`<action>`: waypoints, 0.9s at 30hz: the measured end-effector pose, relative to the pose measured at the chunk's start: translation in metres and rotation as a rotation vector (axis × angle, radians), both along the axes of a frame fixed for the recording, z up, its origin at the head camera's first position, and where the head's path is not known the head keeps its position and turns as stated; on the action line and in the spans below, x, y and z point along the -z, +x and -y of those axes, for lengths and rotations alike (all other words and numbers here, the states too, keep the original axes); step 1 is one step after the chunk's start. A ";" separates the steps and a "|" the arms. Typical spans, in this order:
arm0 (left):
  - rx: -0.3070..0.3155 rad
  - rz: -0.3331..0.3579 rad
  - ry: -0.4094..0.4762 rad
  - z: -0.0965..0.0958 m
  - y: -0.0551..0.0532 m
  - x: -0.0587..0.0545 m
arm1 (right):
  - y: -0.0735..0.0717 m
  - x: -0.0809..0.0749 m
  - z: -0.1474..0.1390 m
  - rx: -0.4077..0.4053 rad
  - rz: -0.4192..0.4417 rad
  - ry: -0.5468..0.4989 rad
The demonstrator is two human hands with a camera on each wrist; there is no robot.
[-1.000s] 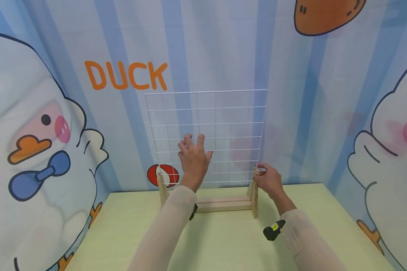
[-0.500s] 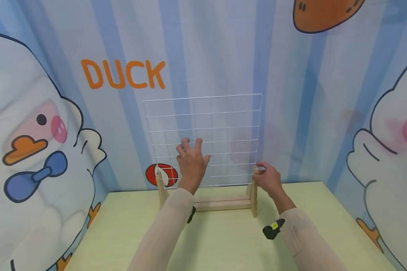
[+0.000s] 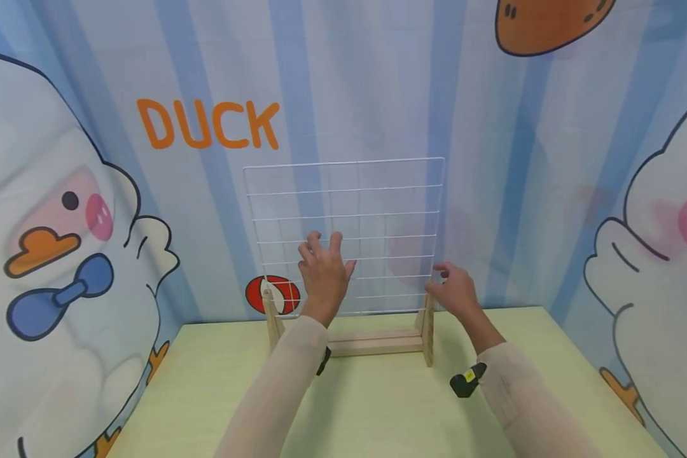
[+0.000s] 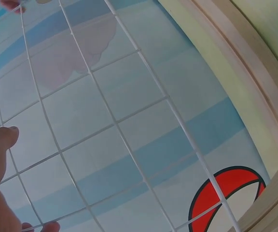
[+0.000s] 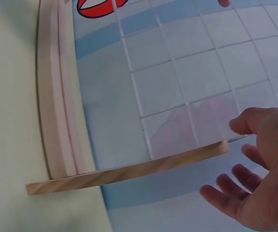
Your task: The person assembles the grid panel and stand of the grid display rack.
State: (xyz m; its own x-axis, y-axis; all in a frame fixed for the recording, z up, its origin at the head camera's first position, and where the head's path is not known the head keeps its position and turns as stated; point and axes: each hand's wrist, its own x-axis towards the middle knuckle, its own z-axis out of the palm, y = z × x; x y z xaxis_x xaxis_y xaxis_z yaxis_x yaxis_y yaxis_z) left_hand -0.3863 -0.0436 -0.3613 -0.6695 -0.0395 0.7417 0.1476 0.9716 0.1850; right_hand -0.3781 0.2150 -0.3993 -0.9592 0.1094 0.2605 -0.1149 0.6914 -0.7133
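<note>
A white wire grid panel (image 3: 343,163) stands nearly upright between the two end posts of a light wooden stand (image 3: 378,346). My left hand (image 3: 324,277) grips the panel near its middle, with bent fingers hooked at the mesh. In the left wrist view the thumb (image 4: 6,137) lies over a wire, and fingertips (image 4: 51,226) show lower down. My right hand (image 3: 455,292) is beside the top of the right post (image 3: 429,334), fingers apart and loosely bent. In the right wrist view its thumb (image 5: 245,122) is close above the post's tip, and nothing is between the fingers.
The stand rests on a pale yellow-green table (image 3: 389,407) near its back edge. A blue striped curtain (image 3: 366,76) with printed ducks and lettering hangs close behind and at both sides. A black wrist camera (image 3: 468,380) sits at the right sleeve.
The panel's top edge has dropped slightly, then held about still, with the left hand staying on it. The right hand has loosened from the right post's top and its fingers have spread.
</note>
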 end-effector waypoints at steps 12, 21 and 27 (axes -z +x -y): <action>0.009 0.028 0.007 -0.001 0.002 -0.003 | -0.003 -0.067 0.020 0.122 -0.305 -0.049; 0.030 0.056 0.033 0.001 0.002 -0.004 | -0.010 -0.099 0.043 0.145 -0.373 -0.008; 0.024 0.069 0.031 0.002 0.003 -0.005 | -0.014 -0.108 0.054 0.203 -0.382 -0.001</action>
